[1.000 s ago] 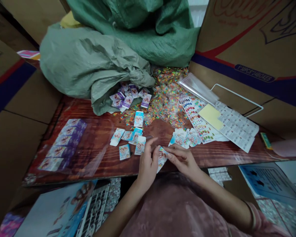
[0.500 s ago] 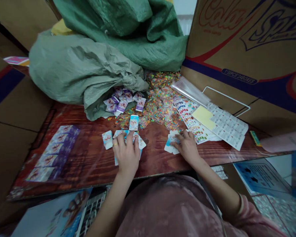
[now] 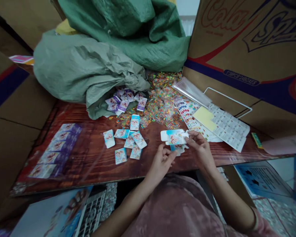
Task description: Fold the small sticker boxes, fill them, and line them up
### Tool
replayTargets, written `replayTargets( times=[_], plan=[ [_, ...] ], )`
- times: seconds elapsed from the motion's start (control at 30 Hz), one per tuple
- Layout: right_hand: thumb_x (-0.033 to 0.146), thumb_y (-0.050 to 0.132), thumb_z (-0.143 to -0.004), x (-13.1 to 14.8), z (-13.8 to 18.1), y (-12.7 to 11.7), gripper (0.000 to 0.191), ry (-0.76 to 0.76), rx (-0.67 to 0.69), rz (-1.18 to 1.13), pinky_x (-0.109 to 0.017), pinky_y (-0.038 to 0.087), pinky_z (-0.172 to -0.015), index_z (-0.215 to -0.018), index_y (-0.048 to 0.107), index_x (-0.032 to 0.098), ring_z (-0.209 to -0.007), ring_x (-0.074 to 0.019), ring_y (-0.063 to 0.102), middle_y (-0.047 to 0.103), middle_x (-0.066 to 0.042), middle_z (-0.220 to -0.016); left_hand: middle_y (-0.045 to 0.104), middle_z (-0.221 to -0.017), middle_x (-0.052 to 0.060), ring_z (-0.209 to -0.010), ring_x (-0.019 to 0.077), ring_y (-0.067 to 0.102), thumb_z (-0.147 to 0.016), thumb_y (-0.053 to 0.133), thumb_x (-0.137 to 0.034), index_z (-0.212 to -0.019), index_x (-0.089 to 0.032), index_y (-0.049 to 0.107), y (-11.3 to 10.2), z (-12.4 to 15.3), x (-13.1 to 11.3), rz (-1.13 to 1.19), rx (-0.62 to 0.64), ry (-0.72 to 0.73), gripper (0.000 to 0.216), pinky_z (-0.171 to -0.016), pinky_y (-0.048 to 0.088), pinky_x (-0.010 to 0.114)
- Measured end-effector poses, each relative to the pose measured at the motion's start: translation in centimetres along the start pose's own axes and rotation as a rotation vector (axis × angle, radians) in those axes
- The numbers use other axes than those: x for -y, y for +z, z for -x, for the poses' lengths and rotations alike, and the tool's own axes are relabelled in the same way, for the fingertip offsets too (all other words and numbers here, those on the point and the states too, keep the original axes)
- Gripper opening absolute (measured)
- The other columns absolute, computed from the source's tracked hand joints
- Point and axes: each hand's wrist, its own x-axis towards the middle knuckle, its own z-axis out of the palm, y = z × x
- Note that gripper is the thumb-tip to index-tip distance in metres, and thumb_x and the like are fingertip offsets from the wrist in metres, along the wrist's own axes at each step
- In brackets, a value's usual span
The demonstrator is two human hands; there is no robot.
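My right hand [image 3: 201, 149] pinches the right end of a flat, unfolded small carton [image 3: 175, 138], white and light blue with a picture of a hand on it. The carton is raised just off the table. At its lower edge my left hand [image 3: 164, 160] has curled fingers, with the thumb tip on the lower flap. To the left lies a loose group of folded blue-and-white small boxes [image 3: 129, 142]. One more box [image 3: 135, 122] stands behind them and another [image 3: 109, 138] lies at the group's left.
Colourful small packets [image 3: 162, 102] are heaped at the back. Purple boxes [image 3: 123, 104] lie by a grey-green sack [image 3: 88, 69]; a wrapped row of them [image 3: 55, 149] lies left. Sticker sheets [image 3: 227, 126] lie right, before a large cardboard box [image 3: 219, 69].
My left hand has left the blue boxes and moved right to the carton, uncovering them. My right hand has lifted the carton, which lay under it on the table.
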Motion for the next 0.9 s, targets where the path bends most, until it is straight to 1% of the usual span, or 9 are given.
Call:
replayTargets(
  times=[0.1,0.2,0.27,0.37,0.43,0.5,0.63,0.73,0.9],
  plan=[
    [0.032,0.071,-0.075,-0.4,2.7,1.5,0.025,0.029,0.096,0.050,-0.027,0.044,-0.064,-0.095,0.059,0.023,-0.066,-0.0122,0.051,0.050,0.003,-0.074,0.070,-0.097,0.008,-0.082,0.0187,0.066,-0.084,0.055,-0.048,-0.102,-0.016,0.060,0.5,-0.3,-0.5,0.070,-0.103,0.055,0.037,-0.068,0.052,0.029],
    [0.028,0.065,-0.082,-0.4,3.9,2.1,0.017,-0.301,0.080,0.384,-0.035,0.047,-0.076,-0.098,0.062,0.024,-0.083,-0.0185,0.056,0.056,-0.003,-0.087,0.070,-0.092,0.006,-0.086,0.0192,0.064,-0.083,0.057,-0.039,-0.094,-0.016,0.063,-0.1,-0.4,-0.9,0.081,-0.213,0.069,0.026,-0.076,0.050,0.030],
    [0.024,0.061,-0.085,0.2,3.7,2.2,0.021,-0.571,0.104,0.619,-0.042,0.045,-0.086,-0.106,0.064,0.026,-0.096,-0.0232,0.055,0.058,-0.008,-0.101,0.068,-0.080,0.003,-0.077,0.0170,0.062,-0.079,0.058,-0.031,-0.084,-0.015,0.063,-0.9,-0.3,-1.1,0.032,-0.140,0.052,0.018,-0.071,0.049,0.028],
    [0.022,0.057,-0.088,1.1,2.6,2.3,0.033,-0.775,0.379,0.813,-0.047,0.041,-0.094,-0.120,0.061,0.030,-0.105,-0.0252,0.053,0.061,-0.008,-0.113,0.058,-0.065,-0.002,-0.065,0.0128,0.055,-0.074,0.059,-0.022,-0.072,-0.014,0.059,-2.2,-0.1,-1.3,-0.101,0.076,0.066,0.008,-0.059,0.043,0.022],
    [0.022,0.056,-0.089,1.4,2.0,2.5,0.033,-0.813,0.537,0.859,-0.047,0.041,-0.096,-0.122,0.060,0.029,-0.105,-0.0243,0.053,0.061,-0.008,-0.116,0.053,-0.062,-0.003,-0.063,0.0115,0.051,-0.072,0.058,-0.018,-0.071,-0.015,0.057,-2.8,0.0,-1.4,-0.172,0.170,0.098,0.004,-0.054,0.038,0.020],
    [0.024,0.058,-0.089,1.5,1.6,2.6,0.030,-0.833,0.599,0.872,-0.047,0.041,-0.098,-0.118,0.063,0.027,-0.103,-0.0227,0.054,0.063,-0.008,-0.113,0.050,-0.062,-0.004,-0.061,0.0101,0.048,-0.070,0.057,-0.015,-0.071,-0.015,0.055,-3.3,0.1,-1.4,-0.209,0.214,0.120,0.003,-0.052,0.035,0.019],
    [0.023,0.059,-0.088,1.4,1.6,2.6,0.019,-0.862,0.608,0.842,-0.051,0.033,-0.107,-0.103,0.068,0.029,-0.090,-0.0179,0.060,0.066,-0.003,-0.095,0.046,-0.062,-0.005,-0.057,0.0080,0.043,-0.067,0.054,-0.012,-0.068,-0.015,0.051,-3.4,0.2,-1.3,-0.123,0.231,0.064,0.004,-0.053,0.034,0.019],
    [0.016,0.055,-0.088,1.4,2.0,2.5,0.022,-0.823,0.580,0.815,-0.053,0.027,-0.111,-0.098,0.068,0.030,-0.081,-0.0151,0.063,0.068,0.001,-0.088,0.053,-0.072,-0.004,-0.066,0.0101,0.049,-0.066,0.053,-0.010,-0.080,-0.016,0.054,-3.1,0.3,-1.4,-0.007,0.182,0.054,0.016,-0.061,0.042,0.020],
    [0.012,0.053,-0.086,1.3,3.1,2.4,0.020,-0.731,0.614,0.744,-0.052,0.028,-0.112,-0.092,0.064,0.027,-0.071,-0.0134,0.064,0.068,0.002,-0.081,0.061,-0.075,-0.001,-0.075,0.0137,0.054,-0.069,0.053,-0.011,-0.079,-0.016,0.062,-2.9,0.4,-1.8,-0.152,0.243,0.088,0.014,-0.071,0.045,0.023]
  ],
)
